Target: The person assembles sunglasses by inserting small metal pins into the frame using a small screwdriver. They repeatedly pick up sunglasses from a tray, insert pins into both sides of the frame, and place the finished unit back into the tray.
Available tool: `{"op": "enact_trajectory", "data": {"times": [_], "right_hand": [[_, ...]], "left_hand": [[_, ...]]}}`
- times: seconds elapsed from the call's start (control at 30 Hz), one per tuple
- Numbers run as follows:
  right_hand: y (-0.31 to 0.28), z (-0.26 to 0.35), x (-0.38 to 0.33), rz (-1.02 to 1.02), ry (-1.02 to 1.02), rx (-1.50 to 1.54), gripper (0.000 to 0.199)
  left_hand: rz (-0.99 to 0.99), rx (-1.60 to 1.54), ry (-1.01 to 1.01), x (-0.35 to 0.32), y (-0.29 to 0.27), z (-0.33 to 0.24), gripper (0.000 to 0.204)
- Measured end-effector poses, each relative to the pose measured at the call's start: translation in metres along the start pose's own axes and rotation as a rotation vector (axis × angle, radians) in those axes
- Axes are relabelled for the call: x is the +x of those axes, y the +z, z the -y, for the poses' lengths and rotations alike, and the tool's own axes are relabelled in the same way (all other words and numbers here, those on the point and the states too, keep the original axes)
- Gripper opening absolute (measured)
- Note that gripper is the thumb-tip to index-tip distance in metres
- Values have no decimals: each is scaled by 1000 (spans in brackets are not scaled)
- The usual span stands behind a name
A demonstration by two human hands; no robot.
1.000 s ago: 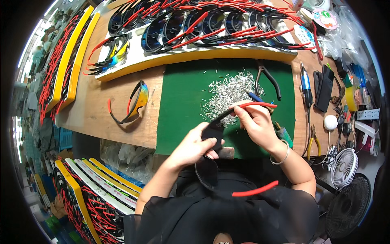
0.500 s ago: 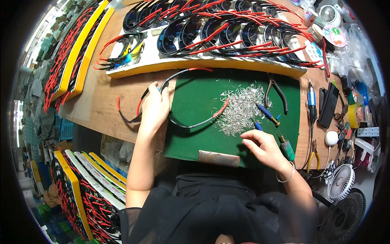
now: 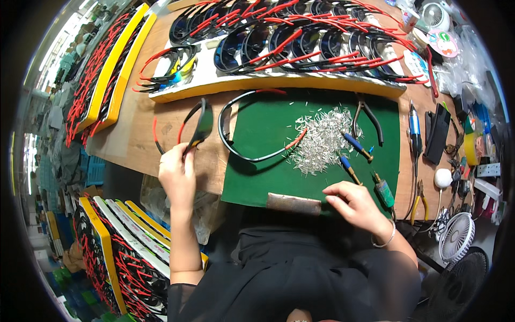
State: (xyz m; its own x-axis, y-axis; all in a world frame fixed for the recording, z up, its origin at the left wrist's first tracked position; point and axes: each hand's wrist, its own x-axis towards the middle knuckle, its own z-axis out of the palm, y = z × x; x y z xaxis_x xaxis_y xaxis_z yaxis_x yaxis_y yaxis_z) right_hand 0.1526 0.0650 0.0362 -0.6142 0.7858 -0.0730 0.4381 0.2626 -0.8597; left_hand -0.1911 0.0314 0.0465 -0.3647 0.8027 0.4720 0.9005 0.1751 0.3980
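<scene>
Black sunglasses [image 3: 199, 126] pinched by raised left hand [image 3: 176, 170], right hand [image 3: 351, 202] resting flat

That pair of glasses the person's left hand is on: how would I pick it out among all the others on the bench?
Start at the green mat in the middle of the wooden bench. Just off its left edge, the left hand touches a pair of sunglasses lying on bare wood. Unlike the rows of glasses on the white and yellow tray behind, it lies alone and off any tray.
</scene>
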Motion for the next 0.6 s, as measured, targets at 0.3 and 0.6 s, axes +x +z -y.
{"op": "enact_trajectory", "data": {"times": [0.3, 0.6], "right_hand": [[-33, 19, 12, 368, 146, 752, 24], [-42, -14, -41, 257, 113, 1099, 36]], "left_hand": [[425, -485, 894, -24, -10, -94, 19], [484, -477, 930, -28, 19, -104, 20]]}}
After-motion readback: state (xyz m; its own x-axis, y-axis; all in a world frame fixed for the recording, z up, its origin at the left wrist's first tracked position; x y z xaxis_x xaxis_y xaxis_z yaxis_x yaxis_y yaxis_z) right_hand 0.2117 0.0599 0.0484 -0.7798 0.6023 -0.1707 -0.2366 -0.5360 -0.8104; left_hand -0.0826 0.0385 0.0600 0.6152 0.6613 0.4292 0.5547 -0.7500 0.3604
